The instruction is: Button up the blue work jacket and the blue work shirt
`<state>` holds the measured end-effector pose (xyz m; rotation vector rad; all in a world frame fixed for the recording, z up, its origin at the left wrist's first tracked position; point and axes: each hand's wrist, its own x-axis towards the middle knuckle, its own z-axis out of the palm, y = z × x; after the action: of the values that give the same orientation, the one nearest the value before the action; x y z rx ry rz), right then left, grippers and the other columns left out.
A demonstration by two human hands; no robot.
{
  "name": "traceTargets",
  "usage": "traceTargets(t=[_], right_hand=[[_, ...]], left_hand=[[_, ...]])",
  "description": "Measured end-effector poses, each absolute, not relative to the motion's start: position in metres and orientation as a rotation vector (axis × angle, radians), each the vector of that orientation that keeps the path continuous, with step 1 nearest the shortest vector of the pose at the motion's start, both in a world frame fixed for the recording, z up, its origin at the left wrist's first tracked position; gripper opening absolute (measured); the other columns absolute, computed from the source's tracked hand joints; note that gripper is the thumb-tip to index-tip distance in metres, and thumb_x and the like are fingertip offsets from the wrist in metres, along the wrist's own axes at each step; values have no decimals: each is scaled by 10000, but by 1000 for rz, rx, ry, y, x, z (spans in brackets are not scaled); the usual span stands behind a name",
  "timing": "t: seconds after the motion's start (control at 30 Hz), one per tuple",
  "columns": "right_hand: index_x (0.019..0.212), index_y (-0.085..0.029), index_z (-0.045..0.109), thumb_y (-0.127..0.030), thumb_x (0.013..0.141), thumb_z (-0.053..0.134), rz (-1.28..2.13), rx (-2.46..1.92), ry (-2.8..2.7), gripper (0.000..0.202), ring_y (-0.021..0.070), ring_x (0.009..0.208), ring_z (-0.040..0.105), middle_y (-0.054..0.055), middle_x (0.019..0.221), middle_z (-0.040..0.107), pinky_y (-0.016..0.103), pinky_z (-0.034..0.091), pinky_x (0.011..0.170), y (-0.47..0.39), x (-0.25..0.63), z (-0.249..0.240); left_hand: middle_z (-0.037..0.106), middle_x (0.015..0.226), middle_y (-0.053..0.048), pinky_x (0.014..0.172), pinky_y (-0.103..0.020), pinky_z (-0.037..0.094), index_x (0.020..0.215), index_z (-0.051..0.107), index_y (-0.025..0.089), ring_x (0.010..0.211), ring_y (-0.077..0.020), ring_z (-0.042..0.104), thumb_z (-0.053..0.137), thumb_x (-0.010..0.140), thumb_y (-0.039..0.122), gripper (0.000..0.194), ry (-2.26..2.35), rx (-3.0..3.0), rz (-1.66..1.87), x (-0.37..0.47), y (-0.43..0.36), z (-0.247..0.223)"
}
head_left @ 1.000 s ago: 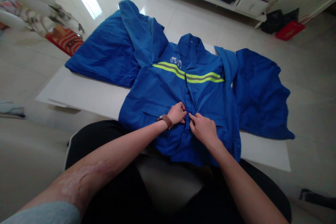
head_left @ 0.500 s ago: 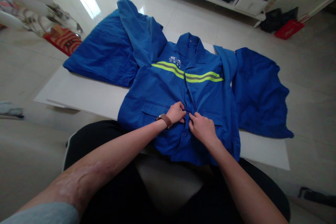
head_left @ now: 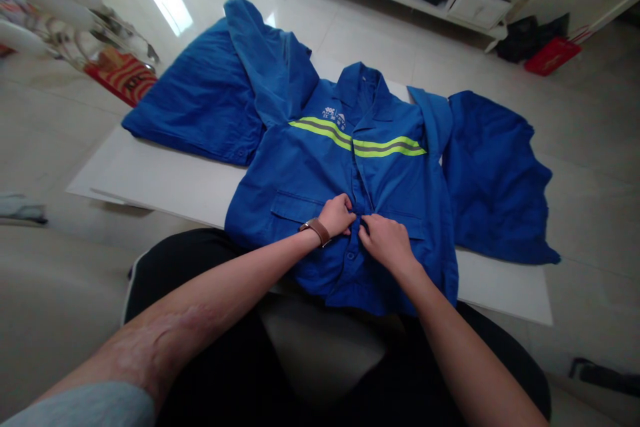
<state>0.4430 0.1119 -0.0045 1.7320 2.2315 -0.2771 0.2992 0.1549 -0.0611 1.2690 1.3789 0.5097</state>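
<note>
A blue work jacket (head_left: 300, 167) lies front up before me, its collar away from me and a yellow-green reflective stripe (head_left: 390, 147) across the chest. My left hand (head_left: 337, 215), with a brown-strapped watch (head_left: 316, 230) on the wrist, pinches the left side of the front placket near the waist. Just right of it, my right hand (head_left: 386, 237) is closed on the other front edge. The fingertips nearly meet, and the bit of cloth between them is mostly hidden. A button (head_left: 351, 256) shows on the placket below the hands.
A low white table (head_left: 165, 187) bears the jacket and blue folded cloth (head_left: 200, 100) at the left. More blue cloth (head_left: 495, 180) hangs over the right side. Beyond are a white cabinet (head_left: 477, 7), a red bag (head_left: 553, 55) and a KFC bag (head_left: 125, 77).
Both hands stay at the same spot on the placket. The right fingers have shifted slightly, and the jacket lies as before.
</note>
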Motion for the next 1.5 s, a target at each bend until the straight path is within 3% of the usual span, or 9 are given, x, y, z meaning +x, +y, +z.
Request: traceTargets(t=[0.23, 0.47, 0.67, 0.8, 1.0, 1.1, 1.2, 1.33, 1.5], right_hand=[[1482, -261, 511, -327, 1017, 359, -319, 1724, 2216, 493, 233, 941, 720, 108, 1252, 688, 314, 506, 750, 108, 444, -9], [1482, -227, 472, -342, 1017, 339, -398, 1733, 2214, 497, 272, 1014, 714, 123, 1359, 626, 364, 528, 808, 110, 442, -13], [1542, -183, 388, -299, 1008, 325, -424, 1728, 2215, 549, 284, 1010, 718, 148, 1403, 604, 373, 528, 806, 111, 445, -16], [1477, -184, 463, -327, 1005, 370, -479, 1755, 2230, 501, 283, 1082, 695, 142, 1417, 606, 363, 516, 848, 112, 447, -15], [1280, -222, 591, -322, 988, 435, -529, 1812, 2279, 346, 243, 999, 690, 84, 1219, 700, 328, 474, 774, 113, 449, -11], [1168, -236, 617, -320, 975, 463, -500, 1870, 2363, 261, 220, 946, 672, 65, 1147, 689, 313, 447, 730, 113, 452, -10], [1152, -224, 598, -312, 938, 509, -410, 2023, 2417, 248, 224, 959, 643, 87, 1179, 644, 307, 425, 706, 115, 458, -14], [1130, -219, 571, -223, 852, 530, -602, 2173, 2386, 281, 191, 832, 607, 58, 1031, 643, 293, 399, 692, 121, 469, -26], [931, -244, 552, -159, 709, 557, -889, 2198, 2317, 237, 145, 659, 512, -30, 736, 567, 269, 337, 635, 129, 475, -25]], left_hand=[[578, 484, 99, 542, -198, 483, 870, 504, 220, 439, -121, 634, 700, 782, 71, 261, 1356, 1295, 502, 298, 154, -64], [589, 491, 83, 560, -204, 497, 872, 528, 214, 449, -132, 644, 709, 769, 61, 259, 1404, 1277, 504, 299, 154, -58], [601, 504, 62, 484, -206, 480, 874, 560, 205, 430, -154, 649, 716, 776, 99, 213, 1454, 1218, 476, 300, 156, -60], [620, 519, 58, 443, -197, 454, 895, 557, 210, 421, -154, 647, 707, 781, 133, 203, 1464, 1218, 499, 301, 155, -68], [643, 550, 33, 455, -202, 453, 930, 576, 196, 400, -141, 630, 618, 920, 244, 64, 1450, 1282, 479, 301, 156, -70], [703, 631, -8, 478, -217, 477, 994, 600, 176, 440, -149, 657, 577, 964, 319, 148, 1413, 1311, 401, 299, 158, -65], [745, 685, -20, 533, -218, 509, 1072, 614, 161, 501, -155, 690, 710, 871, 313, 270, 1433, 1377, 281, 296, 156, -60], [729, 623, -22, 547, -209, 519, 821, 657, 160, 546, -151, 710, 721, 850, 259, 122, 1343, 1400, 81, 291, 150, -53], [725, 614, -34, 566, -220, 541, 597, 593, 141, 545, -117, 689, 652, 898, 176, 308, 1113, 1221, -50, 289, 149, -42]])
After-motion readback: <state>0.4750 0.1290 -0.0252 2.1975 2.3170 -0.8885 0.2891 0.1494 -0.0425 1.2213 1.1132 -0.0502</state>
